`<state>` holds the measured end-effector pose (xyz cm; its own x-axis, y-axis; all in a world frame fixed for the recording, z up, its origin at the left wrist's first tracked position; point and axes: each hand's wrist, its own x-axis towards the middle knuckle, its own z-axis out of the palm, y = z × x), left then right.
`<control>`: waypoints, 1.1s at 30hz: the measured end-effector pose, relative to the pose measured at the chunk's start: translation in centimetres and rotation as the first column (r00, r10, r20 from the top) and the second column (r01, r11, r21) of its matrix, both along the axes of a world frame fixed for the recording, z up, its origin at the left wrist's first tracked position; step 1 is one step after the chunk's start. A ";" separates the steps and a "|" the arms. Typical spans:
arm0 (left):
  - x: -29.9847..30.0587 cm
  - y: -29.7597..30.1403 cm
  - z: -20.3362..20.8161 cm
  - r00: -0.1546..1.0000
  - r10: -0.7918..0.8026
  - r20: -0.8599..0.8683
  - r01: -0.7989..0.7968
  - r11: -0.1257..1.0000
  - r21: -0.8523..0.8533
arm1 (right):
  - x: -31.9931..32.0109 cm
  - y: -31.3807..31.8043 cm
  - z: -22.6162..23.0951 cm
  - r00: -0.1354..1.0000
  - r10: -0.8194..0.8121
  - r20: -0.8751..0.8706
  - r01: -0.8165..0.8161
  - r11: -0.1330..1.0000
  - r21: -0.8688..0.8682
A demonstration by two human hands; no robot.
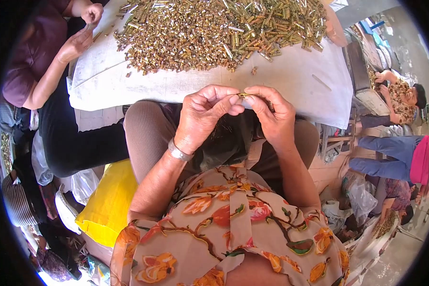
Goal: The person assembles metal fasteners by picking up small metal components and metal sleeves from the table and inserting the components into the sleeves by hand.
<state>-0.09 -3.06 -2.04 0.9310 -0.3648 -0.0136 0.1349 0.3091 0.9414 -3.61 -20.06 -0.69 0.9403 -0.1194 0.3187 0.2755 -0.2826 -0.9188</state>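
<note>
My left hand [206, 110] and my right hand [273, 112] meet just off the near edge of the cloth-covered table. Between their fingertips is a small gold-coloured metal piece [242, 95], pinched from both sides. Most of it is hidden by the fingers, so its exact shape cannot be told. Beyond the hands, a heap of short gold and copper-toned metal rings or nuts [176, 43] covers the middle of the table. Longer threaded-looking metal tubes or rods [276, 24] form the right side of that heap. One loose small piece [254, 71] lies on the cloth close to my fingers.
A white cloth [100, 86] covers the table, with a thin pale strip [321, 82] on its right. At the left, a co-worker's hands [78, 43] are over the table's edge. A yellow bag [110, 205] rests beside my left leg. Other people [400, 97] sit and stand at the right.
</note>
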 end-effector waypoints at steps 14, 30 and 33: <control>2.7 -0.9 -0.8 0.886 -0.396 -0.241 0.355 0.914 -0.195 | -0.1 -1.1 -0.2 0.846 0.397 -0.356 0.143 0.474 0.869; 6.4 -8.8 -3.9 0.732 -0.169 0.660 -0.532 0.463 0.709 | 11.1 -6.0 -3.3 0.977 -0.209 -0.038 0.045 0.379 -0.924; 5.8 -8.5 -4.0 0.680 -0.122 0.723 -0.577 0.519 0.630 | 10.7 -7.0 -4.6 0.982 -0.176 0.069 0.142 0.452 -0.881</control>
<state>5.71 -11.55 -6.05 0.8498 -0.2913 0.4392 -0.5123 -0.6521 0.5588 7.13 -27.10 -5.33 0.9459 0.0593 0.3191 0.1165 -0.9797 -0.1632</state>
